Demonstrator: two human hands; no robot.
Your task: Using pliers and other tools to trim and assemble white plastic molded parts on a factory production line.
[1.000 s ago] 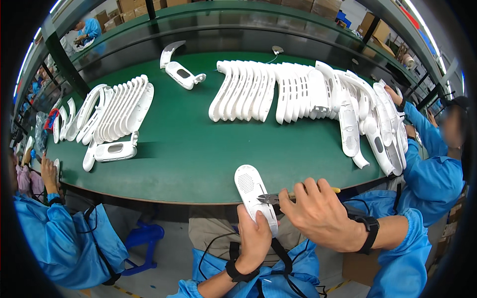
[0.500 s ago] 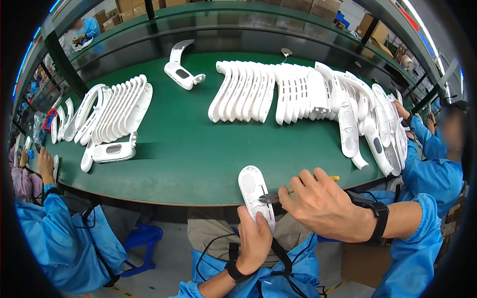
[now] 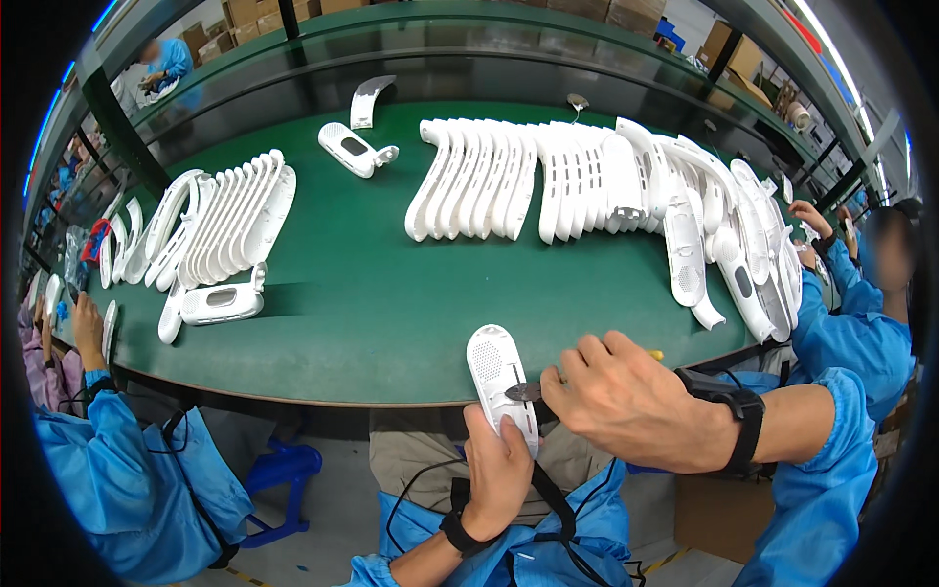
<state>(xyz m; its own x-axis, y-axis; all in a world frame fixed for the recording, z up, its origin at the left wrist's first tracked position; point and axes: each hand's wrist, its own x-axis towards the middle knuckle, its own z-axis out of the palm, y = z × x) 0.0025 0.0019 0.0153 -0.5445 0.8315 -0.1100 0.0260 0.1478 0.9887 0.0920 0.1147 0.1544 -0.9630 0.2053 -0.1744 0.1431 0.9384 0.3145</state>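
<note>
My left hand (image 3: 497,468) is closed round the lower end of a white plastic shell (image 3: 492,354), a long rounded piece with a patch of small holes, held just over the table's front edge. From the right, my right hand (image 3: 626,401) grips a pair of pliers (image 3: 523,392) with dark metal jaws; a bit of yellow handle shows behind the knuckles. The jaws rest at the shell's middle, by a slot. Whether they are closed on anything cannot be made out. Most of the handles are hidden by my fingers.
On the green table (image 3: 372,323) stand a row of curved white shells (image 3: 479,181), a jumbled pile (image 3: 748,254) at right and another row (image 3: 230,220) at left. A white device (image 3: 350,150) and a curved strip (image 3: 370,98) lie far back. Co-workers in blue sit both sides.
The pliers have turned in my right hand, so their jaws look broader. At the back, the curved strip now lies further right, apart from the white device. The right co-worker's hands have moved.
</note>
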